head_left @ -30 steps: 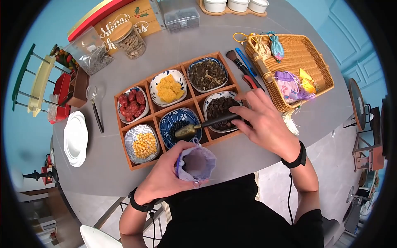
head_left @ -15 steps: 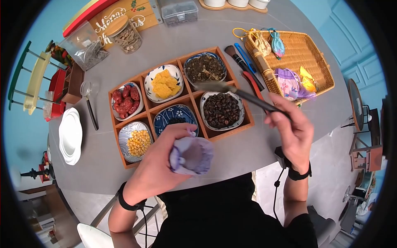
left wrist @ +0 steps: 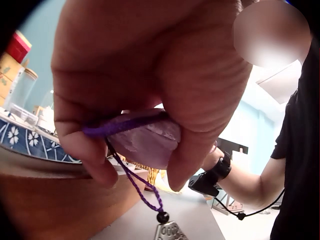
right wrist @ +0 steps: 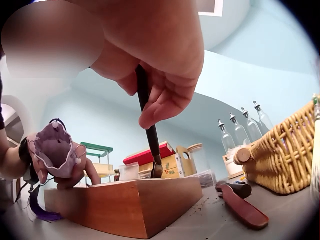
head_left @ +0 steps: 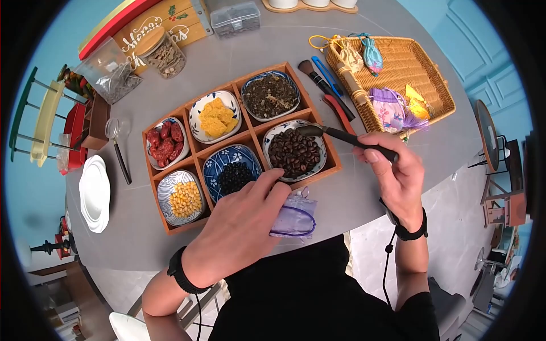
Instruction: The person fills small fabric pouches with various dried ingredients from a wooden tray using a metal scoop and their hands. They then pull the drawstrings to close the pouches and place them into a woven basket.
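1. Left hand [head_left: 236, 227]: fingers curled round purple pouch [head_left: 296, 216], pouch just off the tray's near edge, mouth open in right wrist view.
2. Right hand [head_left: 401, 176]: closed round black handle of spoon [head_left: 355, 139]; spoon head at rim of coffee bean bowl [head_left: 322, 162], contact unclear.
3. Wooden tray [head_left: 331, 174]: six compartments, a filled bowl in each.
4. Wicker basket [head_left: 421, 62]: right of tray, small pouches inside.
5. Lidded jar [head_left: 166, 61]: beyond tray, upright.
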Demonstrator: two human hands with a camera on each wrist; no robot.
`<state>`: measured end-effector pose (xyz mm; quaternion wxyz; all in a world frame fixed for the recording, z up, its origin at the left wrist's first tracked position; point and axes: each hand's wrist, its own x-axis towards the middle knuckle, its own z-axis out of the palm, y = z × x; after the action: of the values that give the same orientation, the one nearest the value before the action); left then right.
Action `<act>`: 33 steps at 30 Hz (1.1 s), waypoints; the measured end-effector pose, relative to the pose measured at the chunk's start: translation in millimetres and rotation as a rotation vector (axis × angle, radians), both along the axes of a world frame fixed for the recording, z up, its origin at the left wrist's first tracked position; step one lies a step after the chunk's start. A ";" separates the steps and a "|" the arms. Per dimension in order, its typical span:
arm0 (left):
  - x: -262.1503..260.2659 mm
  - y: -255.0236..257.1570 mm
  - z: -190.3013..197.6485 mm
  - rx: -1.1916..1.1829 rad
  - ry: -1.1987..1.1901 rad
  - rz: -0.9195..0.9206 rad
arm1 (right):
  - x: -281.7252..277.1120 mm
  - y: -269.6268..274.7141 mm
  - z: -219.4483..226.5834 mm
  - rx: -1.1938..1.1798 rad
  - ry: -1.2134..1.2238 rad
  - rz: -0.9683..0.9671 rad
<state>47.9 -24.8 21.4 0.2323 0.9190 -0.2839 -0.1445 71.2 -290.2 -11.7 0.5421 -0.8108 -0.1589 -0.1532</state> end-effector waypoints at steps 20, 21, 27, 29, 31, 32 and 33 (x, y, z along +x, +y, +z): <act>11.0 -3.2 2.3 -0.095 0.108 0.051 | 15.3 6.7 -12.5 0.438 0.530 -0.112; 9.5 -0.1 1.3 -0.161 0.041 0.051 | 15.9 4.7 -14.0 0.478 0.529 -0.119; 8.4 15.3 6.9 -0.277 0.075 0.190 | 16.4 -0.8 -14.4 0.587 0.535 -0.143; 8.4 16.1 6.9 -0.294 0.127 0.251 | 16.9 -3.8 -12.1 0.588 0.501 -0.139; 8.7 15.7 5.0 -0.286 0.220 0.345 | 16.5 -7.7 -7.0 0.587 0.468 -0.141; 8.9 15.5 3.3 -0.289 0.220 0.345 | 16.5 -9.7 -0.9 0.572 0.413 -0.139; 9.2 15.5 1.3 -0.267 0.180 0.355 | 16.0 -11.2 5.8 0.557 0.358 -0.138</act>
<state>57.1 -9.3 22.8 0.3978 0.8990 -0.1127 -0.1441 87.2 -301.4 -5.9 0.7506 -0.6543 0.0421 -0.0824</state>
